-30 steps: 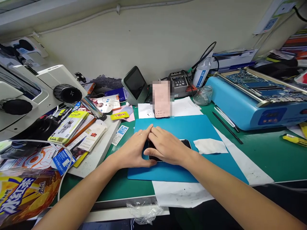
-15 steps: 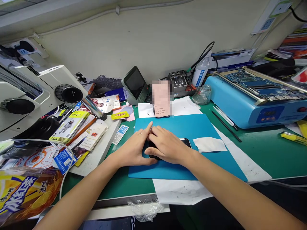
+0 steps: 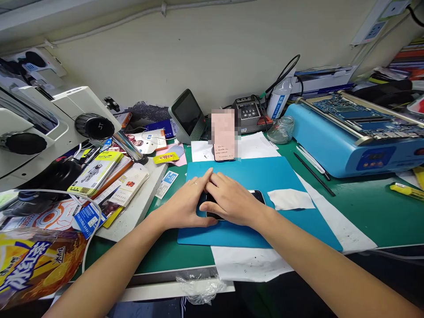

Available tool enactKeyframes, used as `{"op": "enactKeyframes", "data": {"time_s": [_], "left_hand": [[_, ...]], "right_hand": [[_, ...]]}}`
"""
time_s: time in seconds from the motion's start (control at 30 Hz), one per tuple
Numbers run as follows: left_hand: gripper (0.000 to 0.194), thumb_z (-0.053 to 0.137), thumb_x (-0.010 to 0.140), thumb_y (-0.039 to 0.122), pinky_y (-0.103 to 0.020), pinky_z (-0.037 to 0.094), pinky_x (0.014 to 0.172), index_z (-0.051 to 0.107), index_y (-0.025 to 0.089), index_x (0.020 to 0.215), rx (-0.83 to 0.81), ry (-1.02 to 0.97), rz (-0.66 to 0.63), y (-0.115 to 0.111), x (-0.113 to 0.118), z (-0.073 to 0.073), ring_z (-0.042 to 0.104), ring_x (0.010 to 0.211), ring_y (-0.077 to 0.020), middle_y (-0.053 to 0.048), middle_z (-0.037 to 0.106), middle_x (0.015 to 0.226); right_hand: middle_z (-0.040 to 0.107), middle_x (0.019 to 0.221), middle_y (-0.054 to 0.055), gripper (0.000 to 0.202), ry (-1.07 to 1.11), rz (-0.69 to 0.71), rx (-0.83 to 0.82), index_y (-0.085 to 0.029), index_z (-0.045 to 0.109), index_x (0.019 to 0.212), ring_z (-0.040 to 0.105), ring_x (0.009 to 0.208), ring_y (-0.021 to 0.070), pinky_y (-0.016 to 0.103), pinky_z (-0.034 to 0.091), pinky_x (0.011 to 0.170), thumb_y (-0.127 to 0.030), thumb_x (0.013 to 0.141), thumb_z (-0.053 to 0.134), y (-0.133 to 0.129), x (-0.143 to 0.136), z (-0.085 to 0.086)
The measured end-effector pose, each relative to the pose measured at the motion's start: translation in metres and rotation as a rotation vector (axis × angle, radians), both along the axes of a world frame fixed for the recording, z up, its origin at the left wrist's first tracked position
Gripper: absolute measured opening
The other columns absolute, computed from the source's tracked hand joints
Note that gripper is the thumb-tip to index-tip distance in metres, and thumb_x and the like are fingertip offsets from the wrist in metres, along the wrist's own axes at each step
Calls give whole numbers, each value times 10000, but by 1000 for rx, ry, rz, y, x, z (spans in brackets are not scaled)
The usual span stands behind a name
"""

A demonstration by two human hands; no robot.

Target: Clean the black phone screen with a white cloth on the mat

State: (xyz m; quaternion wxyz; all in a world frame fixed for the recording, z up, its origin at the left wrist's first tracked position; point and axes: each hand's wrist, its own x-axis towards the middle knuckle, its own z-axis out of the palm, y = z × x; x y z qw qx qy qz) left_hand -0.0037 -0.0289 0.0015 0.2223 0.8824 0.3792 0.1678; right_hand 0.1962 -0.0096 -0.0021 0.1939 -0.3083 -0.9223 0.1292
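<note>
A phone [image 3: 259, 196] with a dark face and a pale rim lies flat on the blue mat [image 3: 278, 229]. My left hand [image 3: 188, 201] grips its left end, the thumb along the near edge and the fingers along the far side. Across the top of the phone rests my right hand [image 3: 230, 198], fingers bent and pressed together beside the left index finger, its thumb on the phone's left part. The hands cover most of the phone. A white cloth or tissue [image 3: 290, 199] lies just right of it.
Behind the mat stands another phone [image 3: 224, 148], its screen partly blurred out. A microscope stand [image 3: 96, 126] and piled boxes are on the left. At right are a blue heating machine [image 3: 334, 145] carrying circuit boards, a black pen-like tool [image 3: 314, 174] and a glass jar [image 3: 281, 130].
Both hands hold nearly the same pose on the phone. The view has shifted slightly, and the text on the standing phone's screen has changed.
</note>
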Motion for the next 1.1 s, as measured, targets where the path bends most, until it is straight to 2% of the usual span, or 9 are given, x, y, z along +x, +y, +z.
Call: {"op": "enactKeyframes", "data": {"time_s": [0.47,1.1], "left_hand": [[1285,827,764,420,-526,468,1018,-112,254,1626,-14,-17,-12,2,0,0,525,1274,-391,-176,496,1467],[1312,842,752,436,-534,462,1016,-123,264,1623,-37,-16,-9,1,0,2,528,1268,-391,-171,522,1423]], "right_hand": [[636,1100,150,677,20,-5,20,-135,645,1121,566,929,258,429,509,793,-697,973,297,0,0,0],[633,1102,150,707,20,-10,14,-140,639,1109,563,943,271,449,507,809,-725,954,274,1,-1,1]]}}
